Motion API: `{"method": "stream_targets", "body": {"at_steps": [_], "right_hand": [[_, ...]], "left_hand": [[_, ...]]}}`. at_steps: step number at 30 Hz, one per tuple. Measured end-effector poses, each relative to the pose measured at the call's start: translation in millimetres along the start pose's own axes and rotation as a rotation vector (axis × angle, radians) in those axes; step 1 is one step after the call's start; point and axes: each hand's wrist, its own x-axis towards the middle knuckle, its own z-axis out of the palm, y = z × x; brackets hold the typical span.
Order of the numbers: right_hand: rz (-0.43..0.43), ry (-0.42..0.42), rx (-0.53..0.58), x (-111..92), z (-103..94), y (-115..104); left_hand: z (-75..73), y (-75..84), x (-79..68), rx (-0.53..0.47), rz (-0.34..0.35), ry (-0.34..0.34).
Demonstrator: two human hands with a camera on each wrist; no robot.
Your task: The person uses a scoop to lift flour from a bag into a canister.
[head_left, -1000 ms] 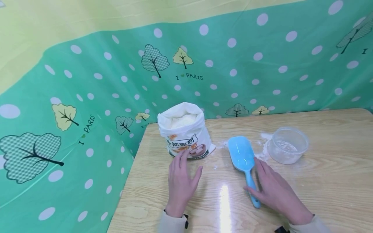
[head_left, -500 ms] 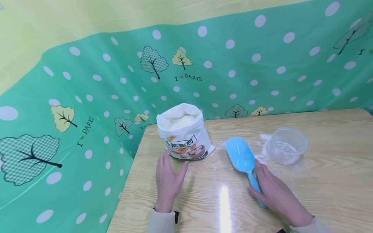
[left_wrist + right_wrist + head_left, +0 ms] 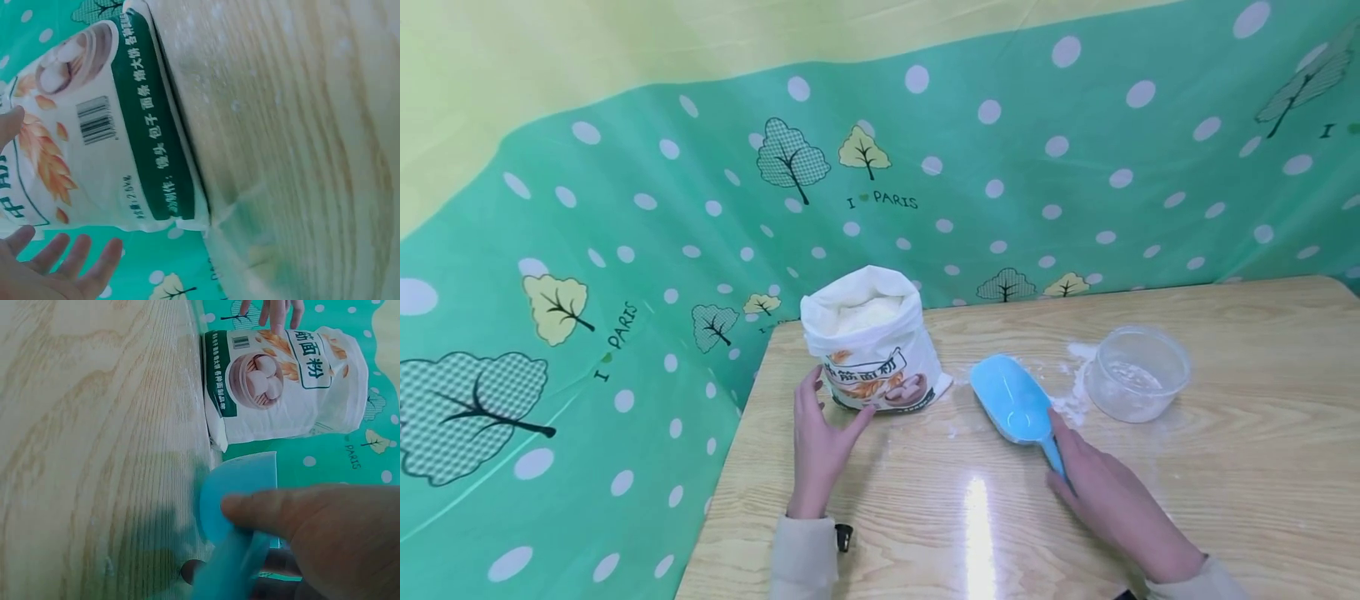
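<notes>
An open white bag of flour [image 3: 880,350], its top rolled down, stands upright at the left back of the table. My left hand [image 3: 818,446] is at the bag's lower left, thumb in front and fingers along its side. Spread, fairly straight fingers [image 3: 78,250] show beside the bag in the left wrist view. My right hand [image 3: 1112,500] grips the handle of a light blue scoop [image 3: 1017,404], thumb on top. The scoop's bowl faces up and points toward the bag, holding no flour that shows.
A clear round plastic tub [image 3: 1138,375] with a little white powder inside stands right of the scoop. Spilled flour [image 3: 1075,396] lies beside it on the wooden table [image 3: 1262,467]. A green dotted curtain [image 3: 985,167] hangs behind and to the left.
My left hand has moved left from the bag's front to its lower left side. The right hand has tightened round the scoop's handle, and the scoop's bowl has swung slightly left.
</notes>
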Motion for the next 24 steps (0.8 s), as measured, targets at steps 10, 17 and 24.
{"method": "stream_targets", "body": {"at_steps": [10, 17, 24], "right_hand": [[-0.008, 0.040, 0.027, -3.4, -2.3, 3.2], [-0.058, 0.096, -0.027, -0.4, 1.1, 7.2], [-0.122, 0.114, -0.112, 3.5, 1.1, 7.8]], "left_hand": [[3.8, -10.6, 6.9, -0.019, -0.045, -0.043], [4.4, -13.6, 14.5, -0.109, -0.080, -0.071], [5.8, -16.4, 21.9, -0.234, -0.100, -0.078]]}}
